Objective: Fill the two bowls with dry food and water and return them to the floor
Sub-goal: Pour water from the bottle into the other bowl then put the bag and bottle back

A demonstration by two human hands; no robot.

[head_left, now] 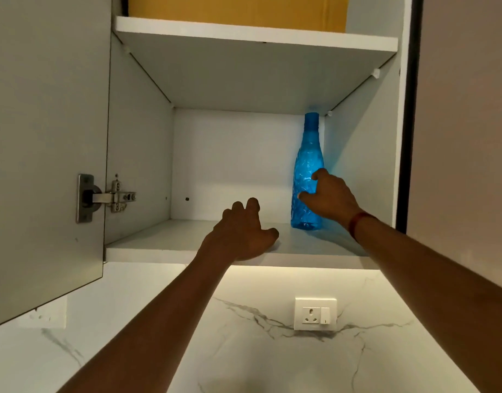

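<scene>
A tall blue plastic bottle (308, 163) with a blue cap stands upright at the right end of the lower shelf (164, 239) of an open wall cabinet. My right hand (329, 198) wraps around the bottle's lower body, thumb and fingers on its right side. My left hand (240, 232) hovers over the shelf's front edge to the left of the bottle, fingers spread, holding nothing. No bowls or dry food are in view.
The cabinet door (45, 137) hangs open at the left on a metal hinge (110, 195). A yellow-brown box (238, 9) sits on the upper shelf. Below the cabinet is a marble-patterned wall with a white socket (315, 314).
</scene>
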